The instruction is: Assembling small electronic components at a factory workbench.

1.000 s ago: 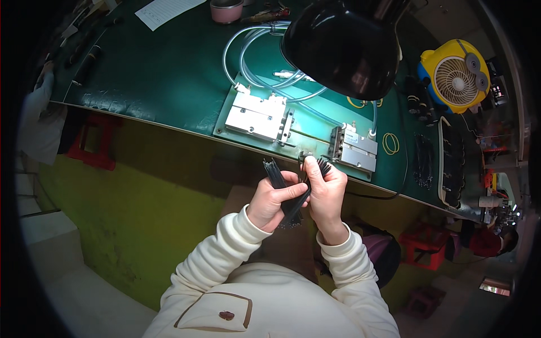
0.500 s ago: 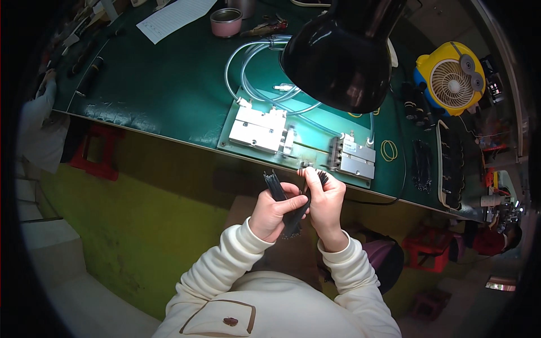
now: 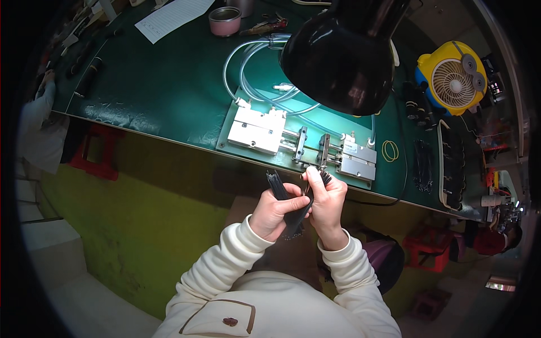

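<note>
A bundle of thin black wires [image 3: 295, 221] is gripped in my left hand [image 3: 270, 216], just off the table's front edge. My right hand [image 3: 328, 204] has closed on black wires too, some of them fanned out past its fingers. Its pinched thumb and fingertip are at the front of a pneumatic clamping fixture, where they hide the wire ends. This fixture has a silver cylinder block [image 3: 256, 130] on the left and a second silver cylinder block [image 3: 357, 161] on the right. Between them, two dark metal jaws stand on extended rods with a gap between.
A black lamp head [image 3: 338, 67] hangs over the fixture. Clear air hoses [image 3: 246, 70] loop behind it. Rightward lie yellow rings [image 3: 389, 150], black wire bundles [image 3: 422, 166], a tray [image 3: 441, 169] and a yellow fan [image 3: 452, 83]. A pink tin [image 3: 225, 23] and paper sheet [image 3: 172, 19] lie farther back.
The fixture's jaws have moved inward on their rods from both blocks, toward each other. My hands have stayed nearly still, with the right fingertips a little further to the right.
</note>
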Demonstrator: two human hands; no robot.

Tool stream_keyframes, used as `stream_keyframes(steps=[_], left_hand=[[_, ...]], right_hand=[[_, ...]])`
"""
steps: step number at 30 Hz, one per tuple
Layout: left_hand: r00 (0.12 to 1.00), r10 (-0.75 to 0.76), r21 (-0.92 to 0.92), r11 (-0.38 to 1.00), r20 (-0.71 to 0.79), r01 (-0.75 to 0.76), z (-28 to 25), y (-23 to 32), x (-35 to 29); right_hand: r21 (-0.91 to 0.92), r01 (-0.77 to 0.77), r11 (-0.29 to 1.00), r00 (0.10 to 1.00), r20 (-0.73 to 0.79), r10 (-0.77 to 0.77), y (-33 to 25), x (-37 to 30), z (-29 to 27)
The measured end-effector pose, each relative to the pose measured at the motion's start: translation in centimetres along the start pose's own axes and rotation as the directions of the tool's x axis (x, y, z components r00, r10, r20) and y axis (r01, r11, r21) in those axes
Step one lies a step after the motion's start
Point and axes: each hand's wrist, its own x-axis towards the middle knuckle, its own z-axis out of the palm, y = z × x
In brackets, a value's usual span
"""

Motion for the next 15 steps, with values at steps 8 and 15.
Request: stream_keyframes(steps=[8, 15], left_hand=[[0.999, -0.010, -0.035, 0.999, 0.038, 0.012, -0.2, 0.1, -0.2], [0.998, 0.023, 0.020, 1.000, -0.062, -0.022, 0.2, -0.3, -0.6]], right_hand=[[0.002, -0.006, 1.000, 0.992, 0.128, 0.005, -1.0, -0.4, 0.2], [-0.041, 0.037, 0.998, 0.997, 0.065, -0.034, -0.3, -0.4, 0.1]])
